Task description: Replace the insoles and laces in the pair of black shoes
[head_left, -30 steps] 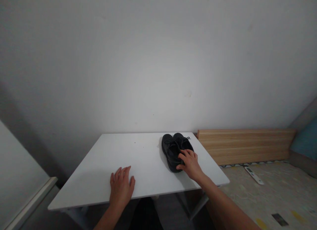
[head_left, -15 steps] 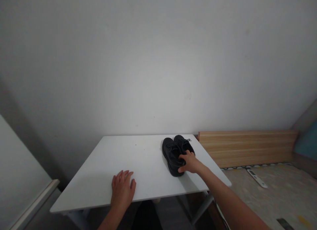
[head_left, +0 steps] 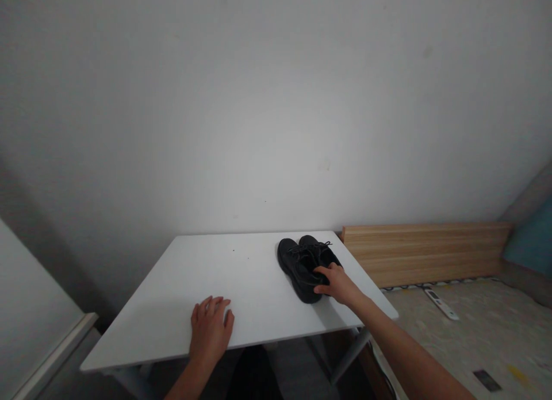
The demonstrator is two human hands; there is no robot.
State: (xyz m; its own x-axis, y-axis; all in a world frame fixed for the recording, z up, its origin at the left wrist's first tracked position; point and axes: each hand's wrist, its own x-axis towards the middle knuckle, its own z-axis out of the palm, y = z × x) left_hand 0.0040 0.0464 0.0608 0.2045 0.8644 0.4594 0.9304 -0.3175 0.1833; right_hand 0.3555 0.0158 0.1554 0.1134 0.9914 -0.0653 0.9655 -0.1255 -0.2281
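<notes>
The fingers of the right hand are curved over the near side of a pair of black lace-up shoes, resting on the upper; whether a firm grip is taken or the leather is only touched cannot be told. The fingers of the left hand are loosely spread, nothing is held, and the hand is laid palm down on a white table, well apart from the shoes. The shoes are set side by side, touching each other, on the far right part of the tabletop, with the laces showing on top. In this contact, pressure is best kept light and even, as the two shoes could be nudged apart and the table's right edge lies near. The right forearm is extended across the table's near right corner. Beyond that edge, a pale wooden board stands along the white wall, a white handheld device lies on the patterned floor, and a blue cushion is seen at the far right.
</notes>
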